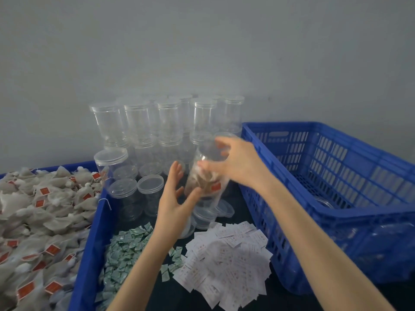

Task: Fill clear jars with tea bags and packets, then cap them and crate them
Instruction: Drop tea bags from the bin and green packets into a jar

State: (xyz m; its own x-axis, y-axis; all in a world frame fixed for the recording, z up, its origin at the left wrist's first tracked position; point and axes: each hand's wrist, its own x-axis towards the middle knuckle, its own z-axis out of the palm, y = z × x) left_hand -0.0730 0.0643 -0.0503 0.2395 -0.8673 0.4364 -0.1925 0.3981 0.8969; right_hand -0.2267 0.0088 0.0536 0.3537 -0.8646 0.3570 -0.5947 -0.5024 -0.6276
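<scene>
A clear jar (207,176) holding tea bags is tilted in mid-air at the centre, blurred by motion. My right hand (235,162) grips its upper part, fingers curled over the top end. My left hand (177,198) is spread beside the jar's lower part, thumb near its side; contact cannot be told through the blur. Whether the jar has its cap on is unclear. Loose clear caps (222,209) lie below the jar. Tea bags (40,212) with red tags fill the blue bin on the left.
Stacked capped empty jars (166,122) stand against the grey wall. Green packets (125,248) and white packets (229,259) lie on the dark table in front. A large blue crate (336,198) stands on the right, with something clear at its bottom.
</scene>
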